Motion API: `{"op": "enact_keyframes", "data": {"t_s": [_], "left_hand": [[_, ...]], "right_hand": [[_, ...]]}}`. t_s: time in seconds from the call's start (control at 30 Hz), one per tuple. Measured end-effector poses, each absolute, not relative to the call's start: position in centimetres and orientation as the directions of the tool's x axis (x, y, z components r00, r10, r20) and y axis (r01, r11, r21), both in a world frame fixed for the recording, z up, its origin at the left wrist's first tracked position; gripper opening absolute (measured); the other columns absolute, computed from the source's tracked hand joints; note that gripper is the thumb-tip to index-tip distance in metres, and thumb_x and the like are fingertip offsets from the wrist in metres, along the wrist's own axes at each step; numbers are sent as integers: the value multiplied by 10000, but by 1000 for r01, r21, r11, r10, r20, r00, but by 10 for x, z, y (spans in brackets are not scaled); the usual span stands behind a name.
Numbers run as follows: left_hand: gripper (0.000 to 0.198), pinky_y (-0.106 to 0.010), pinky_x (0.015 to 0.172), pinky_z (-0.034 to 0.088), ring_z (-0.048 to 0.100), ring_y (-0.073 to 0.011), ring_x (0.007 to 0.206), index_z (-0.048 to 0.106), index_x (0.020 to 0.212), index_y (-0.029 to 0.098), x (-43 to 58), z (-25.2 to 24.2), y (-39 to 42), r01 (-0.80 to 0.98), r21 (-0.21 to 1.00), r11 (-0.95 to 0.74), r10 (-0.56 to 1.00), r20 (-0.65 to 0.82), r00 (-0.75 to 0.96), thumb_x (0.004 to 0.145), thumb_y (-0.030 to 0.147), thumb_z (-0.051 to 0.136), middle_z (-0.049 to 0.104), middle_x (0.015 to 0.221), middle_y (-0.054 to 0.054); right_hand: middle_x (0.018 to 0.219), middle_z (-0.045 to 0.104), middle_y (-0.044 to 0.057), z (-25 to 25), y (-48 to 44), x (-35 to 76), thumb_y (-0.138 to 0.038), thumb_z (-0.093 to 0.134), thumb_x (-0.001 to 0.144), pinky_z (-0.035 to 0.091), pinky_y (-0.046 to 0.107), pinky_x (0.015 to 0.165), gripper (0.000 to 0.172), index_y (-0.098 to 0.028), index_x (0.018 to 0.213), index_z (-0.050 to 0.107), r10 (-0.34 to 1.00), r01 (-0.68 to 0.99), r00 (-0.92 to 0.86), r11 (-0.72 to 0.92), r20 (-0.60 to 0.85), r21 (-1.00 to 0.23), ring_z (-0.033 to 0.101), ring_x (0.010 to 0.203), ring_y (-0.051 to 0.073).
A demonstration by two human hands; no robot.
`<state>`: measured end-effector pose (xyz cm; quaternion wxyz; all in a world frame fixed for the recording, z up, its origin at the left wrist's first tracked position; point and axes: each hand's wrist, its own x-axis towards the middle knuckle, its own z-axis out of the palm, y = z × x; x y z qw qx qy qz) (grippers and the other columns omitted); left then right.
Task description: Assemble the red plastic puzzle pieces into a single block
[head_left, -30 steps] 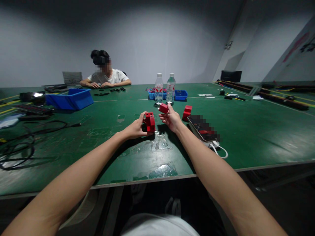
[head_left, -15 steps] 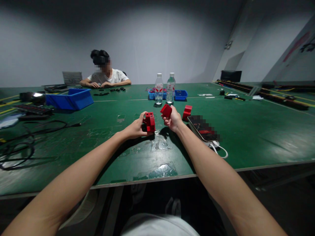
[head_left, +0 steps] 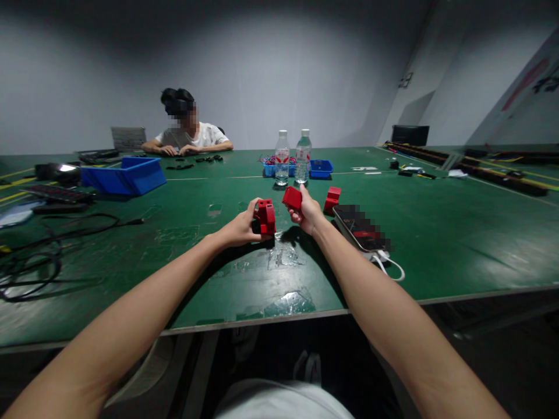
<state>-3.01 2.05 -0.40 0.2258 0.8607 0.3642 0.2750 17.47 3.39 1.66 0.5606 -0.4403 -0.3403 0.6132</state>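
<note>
My left hand (head_left: pixel 245 226) is closed around the left side of a red block with holes in its top (head_left: pixel 266 217), just above or on the green table (head_left: pixel 209 308); I cannot tell which. A smaller red block (head_left: pixel 292 198) is pinched in my right hand (head_left: pixel 307 212), raised over the table. The two red pieces are apart, with a narrow gap between them. To the right of my right hand stands a third red piece, bent in outline (head_left: pixel 332 199). It is beside a phone (head_left: pixel 360 227) with a white cable plugged into its near end.
Two water bottles (head_left: pixel 282 166) stand beyond my hands, before small blue trays (head_left: pixel 321 169). A large blue bin (head_left: pixel 126 176) and black cables (head_left: pixel 56 250) lie to the left. Across the table, a person (head_left: pixel 192 137) in a white shirt leans on it.
My right hand has turned its red block slightly and shifted it a little to the left. The left hand and its block have stayed in place.
</note>
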Motion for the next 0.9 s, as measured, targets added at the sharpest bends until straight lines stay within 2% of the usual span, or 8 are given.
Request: {"op": "enact_keyframes", "data": {"t_s": [0.1, 0.2, 0.37, 0.53, 0.67, 0.77, 0.9], "left_hand": [[945, -455, 938, 470, 611, -277, 1069, 159, 1383, 187, -30, -3, 20, 502, 588, -634, 750, 312, 583, 672, 443, 726, 590, 1195, -158], [948, -450, 942, 470, 611, -278, 1074, 160, 1384, 187, -29, -2, 19, 504, 589, -632, 752, 307, 584, 671, 450, 726, 587, 1204, -157], [949, -447, 940, 474, 614, -276, 1077, 154, 1394, 198, -30, -3, 18, 503, 588, -634, 752, 315, 579, 673, 441, 722, 593, 1202, -150], [979, -446, 932, 477, 621, -275, 1060, 145, 1403, 197, -30, -5, 20, 498, 590, -635, 753, 331, 569, 657, 441, 732, 601, 1183, -151], [972, -446, 932, 475, 612, -277, 1072, 156, 1398, 182, -29, -4, 19, 490, 603, -630, 754, 325, 571, 658, 443, 729, 590, 1200, -162], [970, -446, 932, 474, 616, -275, 1059, 162, 1398, 185, -29, -3, 19, 505, 592, -629, 757, 319, 570, 655, 451, 727, 588, 1203, -153], [999, -468, 930, 468, 616, -299, 1046, 175, 1407, 170, -29, -4, 19, 617, 531, -581, 809, 292, 511, 642, 499, 727, 584, 1196, -155]], "right_hand": [[488, 582, 40, 18, 33, 175, -614, 392, 897, 251, 159, 307, 527, -141, 777, 592, 988, -379, -46, -154, -148, -913, 444, 347, 73], [586, 642, 53, 18, 33, 175, -542, 469, 893, 310, 166, 353, 431, -142, 819, 610, 991, -373, -47, -137, -128, -918, 517, 402, 78], [730, 679, 25, 15, 33, 174, -459, 682, 760, 358, 191, 457, 299, -175, 839, 631, 998, -368, -32, -64, -56, -928, 639, 568, 112], [743, 684, -6, 9, 35, 174, -364, 801, 599, 372, 219, 602, 319, -178, 815, 658, 999, -380, -43, 11, 30, -925, 622, 661, 109], [792, 699, 6, 7, 36, 174, -317, 816, 556, 379, 243, 694, 333, -168, 818, 675, 995, -384, -75, 31, 65, -923, 608, 726, 114], [852, 706, 12, 9, 34, 173, -292, 813, 559, 379, 247, 704, 348, -173, 853, 671, 993, -360, -82, 46, 80, -932, 608, 755, 116], [874, 701, 9, 12, 30, 171, -223, 834, 523, 386, 219, 637, 446, -187, 923, 640, 984, -360, -99, 101, 146, -928, 610, 745, 114]]}}
